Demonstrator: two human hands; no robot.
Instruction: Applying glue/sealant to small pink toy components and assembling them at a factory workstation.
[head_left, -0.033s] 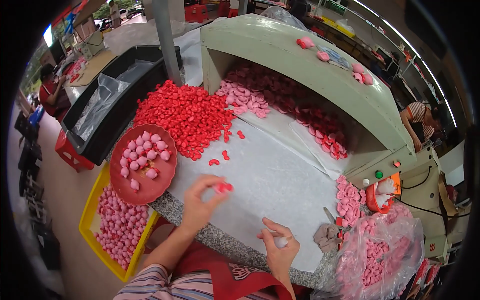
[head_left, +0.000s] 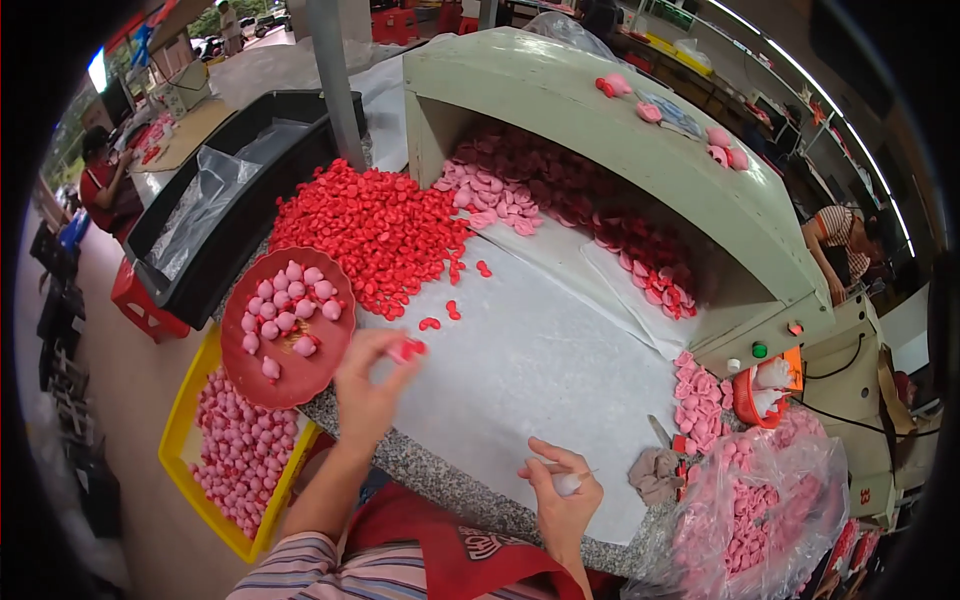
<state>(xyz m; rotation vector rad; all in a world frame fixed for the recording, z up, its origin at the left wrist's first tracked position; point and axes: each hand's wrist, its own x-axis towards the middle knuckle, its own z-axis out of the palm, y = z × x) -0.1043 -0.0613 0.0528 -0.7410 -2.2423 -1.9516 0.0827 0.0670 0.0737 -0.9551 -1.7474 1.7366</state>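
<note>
My left hand (head_left: 366, 388) is raised over the paper's left side, closed on a small pink-and-red piece (head_left: 408, 350) between thumb and fingers. Near the paper's front edge my right hand (head_left: 562, 500) wraps round a small white squeeze bottle (head_left: 568, 484) with a thin tip; the fingers hide part of it. Just left of my left hand is a red scalloped plate (head_left: 262, 372) bearing several round pink pieces with red parts. Beyond that hand rises a big heap of glossy red pieces (head_left: 370, 235). A few loose red pieces (head_left: 430, 324) lie on the white paper (head_left: 520, 370).
A pale green arched machine (head_left: 590, 100) spans the back, pink and red pieces inside. Left are a black crate (head_left: 185, 290) and a yellow tray (head_left: 172, 450) of pink pieces. A clear bag (head_left: 750, 510) of pink pieces, a grey cloth (head_left: 655, 474) and a red cup (head_left: 745, 398) stand right.
My left hand has moved left and slightly away from me, toward the plate, still pinching the pink-and-red piece. My right hand has barely shifted.
</note>
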